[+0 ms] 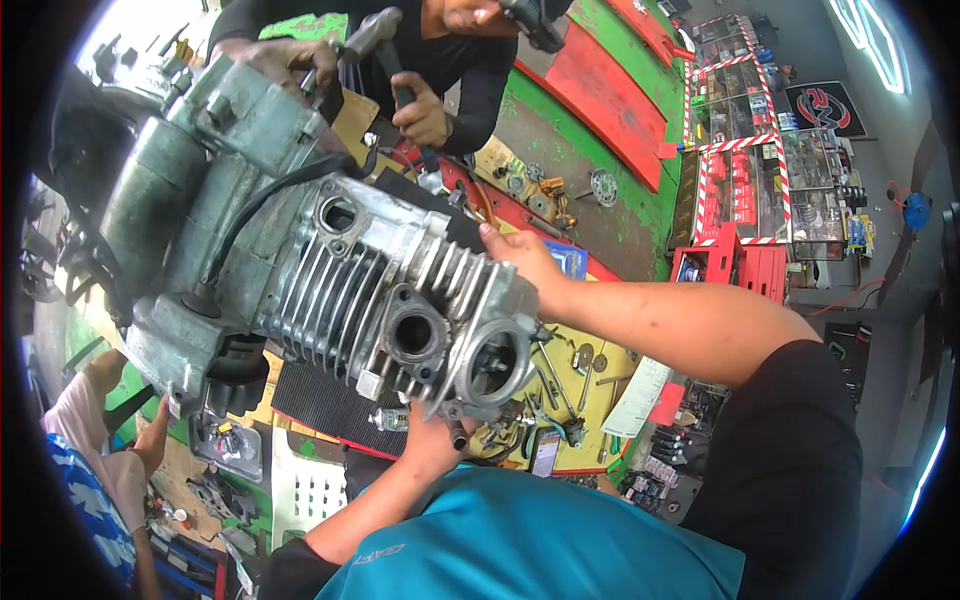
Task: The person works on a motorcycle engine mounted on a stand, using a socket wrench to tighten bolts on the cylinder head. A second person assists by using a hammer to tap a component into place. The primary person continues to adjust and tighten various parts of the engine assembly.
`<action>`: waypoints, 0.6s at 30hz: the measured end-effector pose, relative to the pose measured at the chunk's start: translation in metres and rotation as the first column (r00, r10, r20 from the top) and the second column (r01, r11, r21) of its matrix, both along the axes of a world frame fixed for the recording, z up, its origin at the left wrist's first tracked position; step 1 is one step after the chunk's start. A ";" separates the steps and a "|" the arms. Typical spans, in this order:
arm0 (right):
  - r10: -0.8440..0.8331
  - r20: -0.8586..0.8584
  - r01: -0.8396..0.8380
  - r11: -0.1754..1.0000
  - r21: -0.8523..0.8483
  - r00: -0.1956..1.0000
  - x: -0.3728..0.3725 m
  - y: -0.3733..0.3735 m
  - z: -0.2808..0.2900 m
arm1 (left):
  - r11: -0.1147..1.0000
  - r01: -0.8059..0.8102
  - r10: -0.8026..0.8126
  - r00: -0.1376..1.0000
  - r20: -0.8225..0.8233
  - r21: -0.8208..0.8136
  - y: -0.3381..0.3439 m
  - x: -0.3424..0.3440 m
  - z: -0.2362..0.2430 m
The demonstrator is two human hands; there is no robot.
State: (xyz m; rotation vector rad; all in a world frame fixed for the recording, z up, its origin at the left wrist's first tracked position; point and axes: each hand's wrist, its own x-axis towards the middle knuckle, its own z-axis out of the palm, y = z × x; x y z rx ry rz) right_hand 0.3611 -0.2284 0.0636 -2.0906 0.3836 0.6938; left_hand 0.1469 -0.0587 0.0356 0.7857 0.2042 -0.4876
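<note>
A grey metal scooter engine [335,290] with a finned cylinder fills the middle and left, tilted over the bench. My right hand [525,265] grips the far side of its cylinder-head end; the thumb shows, the other fingers are mostly hidden behind the metal. From below, my left hand [435,440] holds the near side of the same end, beneath the round port, its fingers largely covered by the casting. Across from me, a co-worker's hand [418,110] grips a hammer [375,38] above the engine. Their other hand [285,62] rests on the crankcase.
Under the engine lies a black ribbed mat [325,400]. Tools and a phone [544,452] cover the yellow bench top near a paper sheet [637,395]. Another person's arm [150,440] shows at left. A red ramp [610,95] and display shelves [740,150] stand beyond.
</note>
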 end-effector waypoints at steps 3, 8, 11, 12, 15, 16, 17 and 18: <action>-0.001 -0.011 0.001 1.000 0.010 1.000 0.002 0.002 0.003 | 0.983 -0.059 0.054 0.998 0.032 0.174 0.005 0.025 0.038; -0.123 0.050 0.121 0.991 0.050 0.991 -0.008 -0.003 -0.014 | 0.993 -0.081 0.087 0.994 -0.065 0.087 0.004 0.028 0.054; -0.166 0.096 0.155 0.982 0.111 0.982 -0.013 0.001 -0.003 | 0.964 -0.265 0.264 0.955 -0.136 0.013 -0.004 0.029 0.060; -0.181 0.089 0.167 0.975 0.144 0.979 -0.014 0.007 0.004 | 0.957 -0.291 0.286 0.946 -0.152 -0.014 -0.005 0.027 0.065; -0.106 0.181 0.073 0.981 0.180 0.978 -0.016 0.010 0.032 | 0.945 -0.325 0.315 0.938 -0.145 -0.047 -0.010 0.031 0.072; -0.037 0.273 -0.013 0.984 0.179 0.961 -0.022 0.008 0.039 | 0.943 -0.330 0.321 0.937 -0.137 -0.048 -0.011 0.031 0.073; 0.031 0.362 -0.099 0.980 0.171 0.931 -0.030 0.005 0.047 | 0.946 -0.323 0.314 0.937 -0.153 -0.036 -0.011 0.029 0.074; 0.200 0.431 -0.230 0.973 0.018 0.880 -0.035 -0.003 0.050 | 0.947 -0.319 0.310 0.936 -0.168 -0.028 -0.011 0.027 0.072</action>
